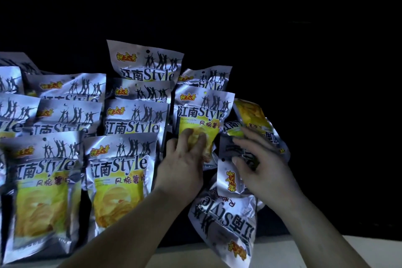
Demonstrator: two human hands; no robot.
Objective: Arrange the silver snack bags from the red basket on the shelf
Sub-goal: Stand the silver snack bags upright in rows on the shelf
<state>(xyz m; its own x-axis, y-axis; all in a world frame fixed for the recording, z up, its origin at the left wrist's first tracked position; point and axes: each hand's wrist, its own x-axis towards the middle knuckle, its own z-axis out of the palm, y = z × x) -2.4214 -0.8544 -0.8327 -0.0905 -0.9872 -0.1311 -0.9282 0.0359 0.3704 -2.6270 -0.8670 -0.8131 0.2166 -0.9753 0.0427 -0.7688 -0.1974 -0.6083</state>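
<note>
darkness fills everything above and to the right of both hands, so the back and sides of the shelf cannot be made out; only a pale shelf board (326,250) shows, as a strip under the right forearm

left hand (185,159) reaches forward with its fingers curled onto the yellow lower front of an upright bag (202,113), a silver potato chip bag printed "style", thumb at the bag's left edge, so it grips that bag. this bag stands at the right end of the rows. another silver bag (206,78) stands just behind it

right hand (261,165) sits just right of the left hand, close but apart from it. its thumb and curled fingers clutch a sideways bag (228,178) with its red logo turned on end. a tilted bag (252,115) lies under and beyond its fingertips, yellow panel up, and whether the fingers hold that one too cannot be told. an upside-down bag (226,220) hangs below the wrist, between the two forearms, its lower corner over the pale board

left of the left hand the silver bags stand upright in tight rows, each overlapping the one behind: two front-row bags (117,176) nearest, touching side by side, and a tall rear bag (145,61) rising above the rest

open room lies right of the right hand, where nothing but dark shows
</note>
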